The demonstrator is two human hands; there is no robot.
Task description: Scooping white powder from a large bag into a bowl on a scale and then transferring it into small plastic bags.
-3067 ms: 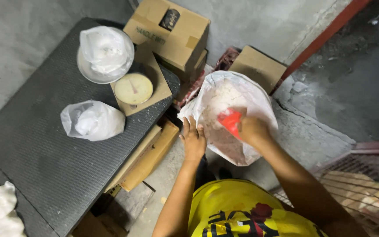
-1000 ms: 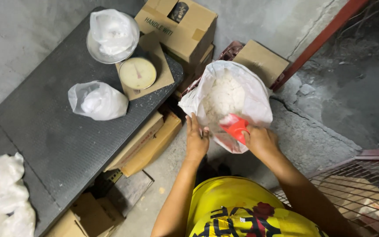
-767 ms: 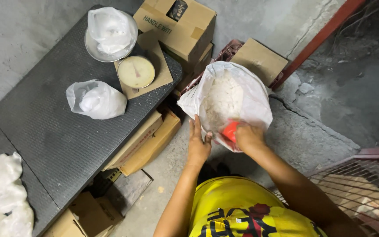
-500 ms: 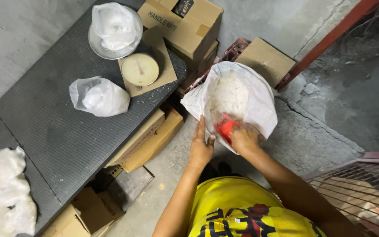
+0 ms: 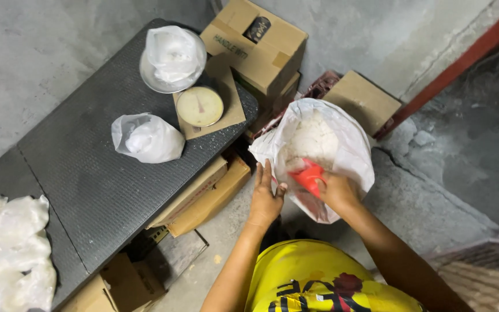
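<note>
The right hand (image 5: 337, 190) has its grip clenched on a red scoop (image 5: 307, 173) inside the sack (image 5: 350, 141), over white powder (image 5: 313, 138). Just left, the left hand (image 5: 265, 196), grip released, presses flat against the sack's rim.

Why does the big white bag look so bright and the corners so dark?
In the head view, light falls brightly on the big white sack and the small tied bag; the floor on the right is dim, the red scoop slightly blurred, and the edges look bent by the wide lens.
</note>
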